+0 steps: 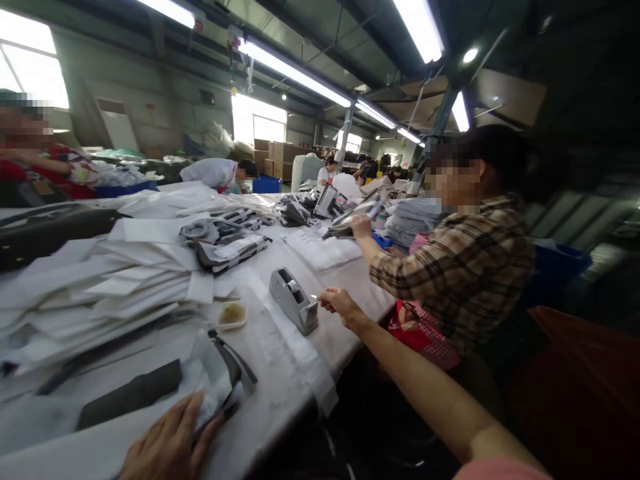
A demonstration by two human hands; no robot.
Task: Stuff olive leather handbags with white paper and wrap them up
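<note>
My right hand (341, 307) is at the front end of a grey tape dispenser (294, 300), thumb and fingers pinched on what looks like the end of the clear tape (315, 299). Below on the left, my left hand (167, 437) lies with its fingers stretched out over a dark bag (133, 393) partly covered by white tissue paper (207, 367). A dark strap (235, 357) sticks out at the bag's far end. The thumb rests apart from the fingers, at the near edge of the paper.
Stacked white sheets (125, 280) spread over the table's left side. A small white dish (233, 315) stands by the dispenser. Dark bags (233, 250) lie behind it. At the right, a co-worker in a plaid shirt (450, 267) handles a bag; others work farther back.
</note>
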